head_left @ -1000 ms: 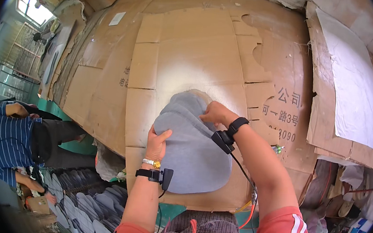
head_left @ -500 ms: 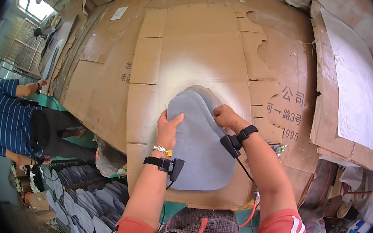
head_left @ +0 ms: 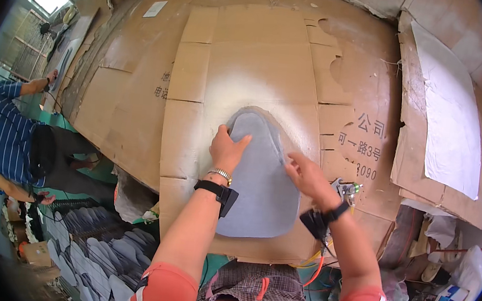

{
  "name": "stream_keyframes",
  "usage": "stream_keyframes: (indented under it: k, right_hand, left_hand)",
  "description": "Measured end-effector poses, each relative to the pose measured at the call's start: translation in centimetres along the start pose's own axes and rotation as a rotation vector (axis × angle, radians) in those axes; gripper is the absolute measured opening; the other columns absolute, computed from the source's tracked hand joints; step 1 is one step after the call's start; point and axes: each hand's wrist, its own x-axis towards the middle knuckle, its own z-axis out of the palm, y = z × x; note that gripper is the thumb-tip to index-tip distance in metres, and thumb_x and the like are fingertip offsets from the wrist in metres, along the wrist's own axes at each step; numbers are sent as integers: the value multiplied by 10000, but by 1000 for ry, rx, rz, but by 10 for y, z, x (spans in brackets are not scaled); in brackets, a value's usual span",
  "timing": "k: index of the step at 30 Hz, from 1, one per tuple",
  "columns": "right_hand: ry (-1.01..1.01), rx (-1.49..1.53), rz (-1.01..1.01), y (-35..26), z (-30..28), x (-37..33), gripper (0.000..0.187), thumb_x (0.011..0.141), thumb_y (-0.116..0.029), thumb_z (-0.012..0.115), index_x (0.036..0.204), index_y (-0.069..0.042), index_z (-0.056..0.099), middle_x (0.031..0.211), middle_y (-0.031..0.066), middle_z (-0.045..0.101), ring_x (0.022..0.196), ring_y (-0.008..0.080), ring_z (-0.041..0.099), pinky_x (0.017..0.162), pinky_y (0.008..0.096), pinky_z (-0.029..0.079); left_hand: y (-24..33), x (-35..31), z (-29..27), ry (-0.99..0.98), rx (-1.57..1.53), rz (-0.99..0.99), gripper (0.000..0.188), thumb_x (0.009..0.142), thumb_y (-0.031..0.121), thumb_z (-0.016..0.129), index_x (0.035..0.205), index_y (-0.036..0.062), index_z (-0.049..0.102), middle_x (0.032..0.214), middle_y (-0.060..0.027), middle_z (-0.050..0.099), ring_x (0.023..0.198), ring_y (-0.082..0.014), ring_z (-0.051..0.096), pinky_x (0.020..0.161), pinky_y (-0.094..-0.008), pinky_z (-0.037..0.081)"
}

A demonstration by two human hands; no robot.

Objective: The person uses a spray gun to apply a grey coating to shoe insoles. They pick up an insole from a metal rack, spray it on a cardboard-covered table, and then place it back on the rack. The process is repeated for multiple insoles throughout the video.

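Moved since the previous frame: left hand (head_left: 229, 152) up toward the far tip of the layered grey rounded-triangular fabric-like piece (head_left: 259, 196), right hand (head_left: 312, 178) down along its right margin; upper layer lying flatter. Piece near the middle of the near edge of the brown cardboard-covered tabletop (head_left: 131, 80), narrow end toward the far edge, on a separate brown cardboard sheet (head_left: 258, 46). Left grip: thumb laid on top, fingers at left margin; can't tell if pinching. Right grip: fingers half-curled at right margin; can't tell if grasping or released. Right of right hand: silver metal fitting with green collar (head_left: 347, 190). At tabletop's right edge: large white sheet (head_left: 454, 108). Below left edge: pile of flat grey rounded pieces (head_left: 94, 261).
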Motion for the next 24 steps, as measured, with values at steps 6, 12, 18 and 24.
stream_keyframes:
  k: [6,12,18,24]
  right_hand:
    - [237,-564,181,13,-28,-136,663,701,-219,740,1279,-42,467,1317,228,425,1181,404,424,959,459,377]
    - [262,-584,304,28,1,-180,827,607,-215,805,1325,-60,425,1375,233,352,1177,399,428,971,465,364]
    - [187,-636,282,18,-10,-163,914,596,-205,812,1375,-86,349,1300,241,414,1148,411,438,965,441,385]
    - [288,-397,304,49,-15,-158,915,606,-172,776,1393,-99,316,1109,222,513,1056,373,495,902,448,422]
  left_hand:
    - [-8,14,-3,-29,-1,-68,709,717,438,721,1186,-39,490,1153,-232,566,1079,-361,542,907,-453,422]
    - [-28,-59,-21,230,141,376,727,786,431,658,1340,31,409,1405,-227,326,1298,-408,290,1032,-536,264]
    - [-58,-145,-3,-25,572,544,703,814,423,618,1392,111,366,1448,-187,294,1339,-403,225,1034,-619,183]
    - [-66,-161,-36,120,249,556,624,814,336,626,1343,79,418,1427,-190,323,1318,-408,261,1060,-548,212]
